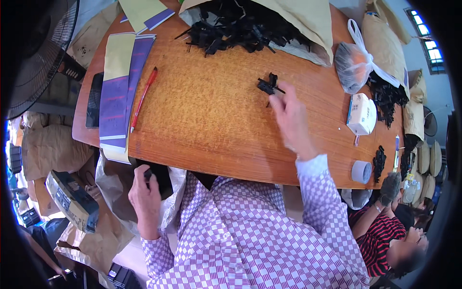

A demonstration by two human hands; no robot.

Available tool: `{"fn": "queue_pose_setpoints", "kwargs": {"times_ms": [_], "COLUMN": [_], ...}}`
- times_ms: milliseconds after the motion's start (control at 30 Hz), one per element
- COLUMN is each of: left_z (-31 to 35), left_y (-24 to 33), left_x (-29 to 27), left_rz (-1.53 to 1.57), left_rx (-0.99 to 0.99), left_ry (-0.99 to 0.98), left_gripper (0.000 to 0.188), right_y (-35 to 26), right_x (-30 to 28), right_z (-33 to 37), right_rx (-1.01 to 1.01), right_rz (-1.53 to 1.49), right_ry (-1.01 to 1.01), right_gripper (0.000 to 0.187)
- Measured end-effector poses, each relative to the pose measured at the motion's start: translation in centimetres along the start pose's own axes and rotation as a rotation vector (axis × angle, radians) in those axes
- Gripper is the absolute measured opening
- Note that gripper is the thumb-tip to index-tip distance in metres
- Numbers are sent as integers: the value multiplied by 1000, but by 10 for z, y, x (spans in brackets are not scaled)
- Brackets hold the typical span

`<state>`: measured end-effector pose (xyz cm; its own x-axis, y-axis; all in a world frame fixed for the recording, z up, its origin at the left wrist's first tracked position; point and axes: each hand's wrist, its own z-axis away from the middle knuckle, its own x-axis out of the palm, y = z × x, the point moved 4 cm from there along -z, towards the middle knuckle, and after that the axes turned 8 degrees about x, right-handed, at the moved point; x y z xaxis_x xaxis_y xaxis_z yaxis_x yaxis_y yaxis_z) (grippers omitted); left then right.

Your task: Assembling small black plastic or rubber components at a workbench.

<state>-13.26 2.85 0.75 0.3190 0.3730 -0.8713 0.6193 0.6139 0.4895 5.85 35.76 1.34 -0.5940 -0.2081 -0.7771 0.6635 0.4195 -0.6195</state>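
Right hand: the right hand point(291, 118) stretches across the wooden table point(211, 120), fingertips pinching a small black plastic part point(268, 86) just short of the heap.
Left hand: the left hand point(144, 192) hangs below the table edge, closed on another small black piece point(148, 174) over the mouth of a clear plastic bag point(173, 192).
Doing it well: I'd say lift the part clear of its loose neighbours, then drop the held piece well inside the bag.
Heap: one big pile of black parts point(240, 29) spilling from a brown sack point(308, 19).
Counts: one red pen point(144, 96), one tape roll point(361, 172), one white box point(362, 113), one knotted bag point(353, 65).
Neighbour: one gloved hand point(390, 188), lower right.
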Motion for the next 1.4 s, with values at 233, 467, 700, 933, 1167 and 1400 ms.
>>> {"fn": "queue_pose_setpoints", "kwargs": {"times_ms": [233,467,700,933,1167,1400], "left_z": [-7,-51,-45,-41,-41,-47], "left_y": [32,120,111,102,88,90], "left_x": [10,51,85,68,76,68], "left_rz": [488,1404,1888,1421,1079,824], "left_rx": [29,-127,-241,-125,83,182], "left_ry": [-15,-417,-531,-262,-140,-156], "left_gripper": [38,59,46,33,37,35], "right_y": [34,-33,-30,-63,-85,-90], "right_x": [3,14,34,30,47,58], "right_z": [-12,70,100,92,85,83], "right_rx": [-255,-58,-25,66,-124,-65], "right_rz": [148,-652,-738,-622,-483,-431], "right_ry": [121,-554,-682,-535,-640,-669], "right_gripper": [16,12,9,17,18,16]}}
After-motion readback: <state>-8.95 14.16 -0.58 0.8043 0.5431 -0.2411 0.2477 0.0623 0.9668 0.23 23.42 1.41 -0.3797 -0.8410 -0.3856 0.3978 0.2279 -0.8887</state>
